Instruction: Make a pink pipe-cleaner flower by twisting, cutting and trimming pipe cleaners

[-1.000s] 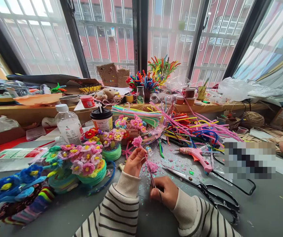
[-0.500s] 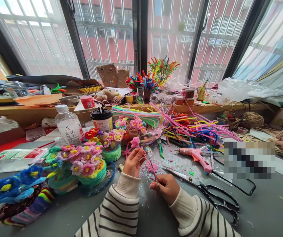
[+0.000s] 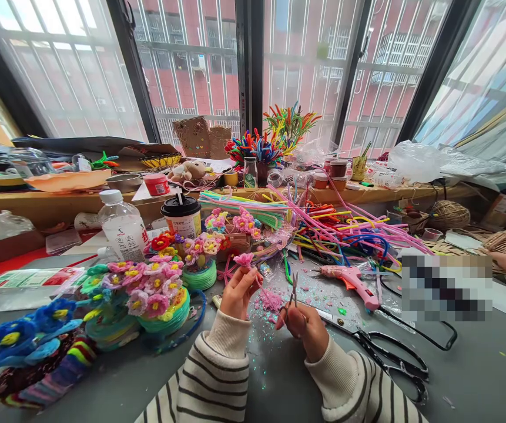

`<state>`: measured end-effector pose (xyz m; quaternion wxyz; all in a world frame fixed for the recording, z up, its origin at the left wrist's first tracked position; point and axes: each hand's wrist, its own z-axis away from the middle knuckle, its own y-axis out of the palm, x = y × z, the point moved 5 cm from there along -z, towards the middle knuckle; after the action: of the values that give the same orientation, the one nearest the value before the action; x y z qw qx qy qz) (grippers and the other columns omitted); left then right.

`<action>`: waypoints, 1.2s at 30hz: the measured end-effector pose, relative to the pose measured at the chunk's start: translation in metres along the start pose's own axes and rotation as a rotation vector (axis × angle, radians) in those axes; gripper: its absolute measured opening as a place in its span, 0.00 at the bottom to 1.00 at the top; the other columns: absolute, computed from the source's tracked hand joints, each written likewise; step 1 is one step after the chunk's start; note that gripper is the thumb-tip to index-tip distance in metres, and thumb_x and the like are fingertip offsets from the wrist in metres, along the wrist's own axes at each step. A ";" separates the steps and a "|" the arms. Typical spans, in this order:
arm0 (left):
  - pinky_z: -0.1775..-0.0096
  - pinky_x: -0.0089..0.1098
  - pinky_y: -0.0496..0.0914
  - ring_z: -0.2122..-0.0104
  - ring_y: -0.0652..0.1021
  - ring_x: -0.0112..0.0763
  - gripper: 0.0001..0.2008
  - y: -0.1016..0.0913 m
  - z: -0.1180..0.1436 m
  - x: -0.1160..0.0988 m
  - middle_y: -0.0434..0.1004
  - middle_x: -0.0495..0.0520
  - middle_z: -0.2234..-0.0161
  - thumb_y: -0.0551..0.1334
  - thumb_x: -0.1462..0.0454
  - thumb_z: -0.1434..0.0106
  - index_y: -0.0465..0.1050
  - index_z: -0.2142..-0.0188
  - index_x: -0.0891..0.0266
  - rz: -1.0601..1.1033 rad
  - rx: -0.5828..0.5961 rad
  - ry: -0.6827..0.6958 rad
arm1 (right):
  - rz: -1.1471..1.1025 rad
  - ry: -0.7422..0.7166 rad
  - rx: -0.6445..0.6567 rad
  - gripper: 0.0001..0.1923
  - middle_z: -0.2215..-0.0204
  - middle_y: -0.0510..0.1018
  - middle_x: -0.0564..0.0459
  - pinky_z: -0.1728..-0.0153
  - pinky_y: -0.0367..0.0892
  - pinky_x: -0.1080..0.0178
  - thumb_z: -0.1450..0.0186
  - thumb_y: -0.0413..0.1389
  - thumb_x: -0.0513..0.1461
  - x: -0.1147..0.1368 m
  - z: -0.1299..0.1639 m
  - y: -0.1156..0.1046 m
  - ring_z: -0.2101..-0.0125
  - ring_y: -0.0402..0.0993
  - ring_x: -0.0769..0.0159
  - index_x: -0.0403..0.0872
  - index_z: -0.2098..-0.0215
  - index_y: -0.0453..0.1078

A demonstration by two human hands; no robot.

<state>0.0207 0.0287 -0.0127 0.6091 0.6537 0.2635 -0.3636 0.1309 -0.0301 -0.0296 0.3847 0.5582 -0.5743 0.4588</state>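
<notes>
Right hand [image 3: 302, 326] now grips small scissors [image 3: 294, 289], blades pointing up; half second ago it pinched pink stem instead. Left hand [image 3: 240, 289] still pinches pink flower [image 3: 244, 259] above table [image 3: 477, 376]. Looks like trimming step comes next.

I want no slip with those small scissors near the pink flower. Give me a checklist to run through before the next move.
1. Left hand grips the pink flower by its stem: ok.
2. Right hand holds the small scissors: ok.
3. Blades point up, away from the fingers: ok.
4. Blades open or shut: cannot tell.
5. Big black scissors lie clear of the sleeve: ok.
6. Glue gun lies apart from both hands: ok.
</notes>
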 end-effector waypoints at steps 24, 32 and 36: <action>0.84 0.19 0.57 0.88 0.64 0.16 0.10 0.001 -0.001 0.004 0.66 0.45 0.89 0.64 0.62 0.63 0.66 0.85 0.67 -0.246 -0.017 0.056 | 0.321 0.007 0.174 0.27 0.90 0.58 0.58 0.86 0.46 0.71 0.49 0.42 0.55 -0.007 0.004 0.014 0.86 0.50 0.77 0.41 0.88 0.62; 0.82 0.18 0.59 0.84 0.65 0.16 0.09 0.004 0.001 0.006 0.66 0.45 0.86 0.65 0.63 0.66 0.67 0.85 0.66 -0.105 0.049 -0.040 | 0.421 -0.056 0.240 0.29 0.90 0.52 0.59 0.87 0.41 0.71 0.51 0.40 0.58 -0.003 0.007 0.020 0.86 0.47 0.77 0.42 0.87 0.59; 0.82 0.18 0.59 0.84 0.65 0.16 0.10 0.003 -0.001 0.010 0.65 0.45 0.85 0.65 0.63 0.65 0.68 0.84 0.66 -0.100 0.061 -0.036 | 0.433 -0.057 0.223 0.26 0.91 0.50 0.61 0.87 0.40 0.71 0.53 0.45 0.57 -0.003 0.007 0.020 0.86 0.45 0.78 0.43 0.89 0.56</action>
<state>0.0296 0.0286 -0.0185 0.5746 0.6513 0.2736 -0.4133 0.1115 -0.0371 -0.0370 0.1970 0.4738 -0.6369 0.5754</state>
